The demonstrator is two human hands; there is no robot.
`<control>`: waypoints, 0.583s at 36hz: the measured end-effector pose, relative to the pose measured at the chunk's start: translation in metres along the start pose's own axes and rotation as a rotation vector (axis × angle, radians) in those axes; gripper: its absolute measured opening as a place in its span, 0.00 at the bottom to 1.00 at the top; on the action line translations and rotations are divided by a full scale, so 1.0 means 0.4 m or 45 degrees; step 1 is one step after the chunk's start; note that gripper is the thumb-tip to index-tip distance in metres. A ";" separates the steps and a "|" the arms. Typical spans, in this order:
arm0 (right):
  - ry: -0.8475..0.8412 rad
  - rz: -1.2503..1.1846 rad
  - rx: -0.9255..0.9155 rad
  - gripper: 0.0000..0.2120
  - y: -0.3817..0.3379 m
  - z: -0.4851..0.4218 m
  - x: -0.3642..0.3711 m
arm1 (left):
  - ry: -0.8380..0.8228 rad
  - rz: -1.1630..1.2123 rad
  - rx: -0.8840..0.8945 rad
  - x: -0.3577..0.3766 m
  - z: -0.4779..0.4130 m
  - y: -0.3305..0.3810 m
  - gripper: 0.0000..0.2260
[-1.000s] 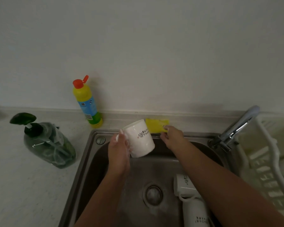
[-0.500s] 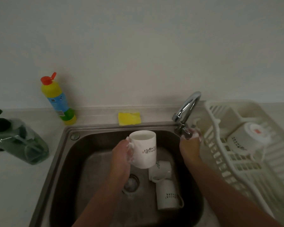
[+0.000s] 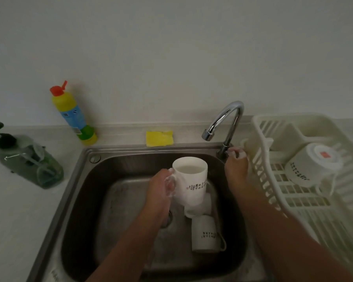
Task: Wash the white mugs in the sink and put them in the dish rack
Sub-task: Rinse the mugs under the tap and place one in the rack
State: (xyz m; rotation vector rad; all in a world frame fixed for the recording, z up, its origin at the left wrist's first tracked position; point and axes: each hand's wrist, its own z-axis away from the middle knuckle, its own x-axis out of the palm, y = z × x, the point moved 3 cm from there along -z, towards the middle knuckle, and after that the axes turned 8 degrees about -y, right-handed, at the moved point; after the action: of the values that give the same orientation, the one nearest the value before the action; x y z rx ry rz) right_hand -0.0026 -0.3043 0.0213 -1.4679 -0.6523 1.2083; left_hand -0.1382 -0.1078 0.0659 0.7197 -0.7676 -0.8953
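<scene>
Head view: we held a soapy white mug (image 3: 192, 185) upright over the sink (image 3: 82, 196), our left hand (image 3: 161, 189) gripping its handle, our right hand (image 3: 235, 169) curling its fingers (image 3: 235, 154) on the base of the tap (image 3: 229, 117) at the sink's back right corner. Rinsing looked to be the step in hand; next, water on, mug under the tap. Two more mugs (image 3: 204, 235) lay in the sink; the dish rack (image 3: 314, 200) stood right of it, on a pale tabletop (image 3: 18, 220) under a bare wall (image 3: 171, 58).

White mug (image 3: 191, 180) upright above sink (image 3: 102, 190); two mugs (image 3: 204, 235) lie inside; another mug (image 3: 312, 165) upturned in dish rack (image 3: 306, 202).
</scene>
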 end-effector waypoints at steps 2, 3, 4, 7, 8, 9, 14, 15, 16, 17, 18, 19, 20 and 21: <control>0.001 -0.070 -0.003 0.10 0.002 0.012 0.010 | -0.034 -0.010 0.011 0.003 -0.004 -0.001 0.10; -0.002 -0.080 0.006 0.12 0.002 0.019 0.015 | -0.054 0.007 0.009 0.005 -0.007 -0.002 0.07; -0.007 -0.092 0.005 0.12 0.003 0.029 0.019 | -0.069 0.033 -0.004 0.009 -0.011 -0.004 0.04; -0.077 -0.070 -0.006 0.12 0.018 0.068 0.031 | -0.081 0.037 -0.024 0.007 -0.023 -0.013 0.03; -0.117 -0.053 -0.012 0.12 0.034 0.079 0.037 | -0.083 0.036 -0.023 0.006 -0.025 -0.017 0.03; -0.165 -0.017 -0.017 0.12 0.050 0.087 0.042 | -0.083 0.040 -0.027 0.006 -0.028 -0.020 0.03; -0.370 0.164 0.016 0.16 0.087 0.105 0.044 | -0.065 0.057 -0.024 0.003 -0.024 -0.018 0.06; -0.403 0.197 0.009 0.17 0.084 0.110 0.039 | -0.055 0.043 -0.027 -0.003 -0.025 -0.020 0.06; -0.436 0.215 0.009 0.18 0.079 0.115 0.037 | -0.040 0.022 -0.037 -0.010 -0.025 -0.022 0.07; -0.470 0.215 0.012 0.19 0.076 0.119 0.033 | -0.023 0.002 -0.055 -0.019 -0.023 -0.024 0.08; -0.503 0.210 0.029 0.19 0.074 0.123 0.030 | -0.013 -0.009 -0.076 -0.028 -0.020 -0.027 0.10; -0.536 0.198 0.049 0.19 0.067 0.131 0.025 | -0.004 -0.023 -0.092 -0.037 -0.019 -0.029 0.11; -0.564 0.177 0.081 0.18 0.059 0.140 0.022 | -0.003 -0.041 -0.104 -0.047 -0.019 -0.032 0.12; -0.590 0.141 0.126 0.18 0.051 0.149 0.017 | 0.002 -0.070 -0.112 -0.054 -0.021 -0.035 0.11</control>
State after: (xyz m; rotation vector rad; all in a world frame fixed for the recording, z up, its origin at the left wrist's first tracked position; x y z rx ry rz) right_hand -0.0594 -0.2809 0.0052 -1.1591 -0.8129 1.6657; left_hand -0.1456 -0.0932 0.0443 0.6667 -0.7052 -0.9723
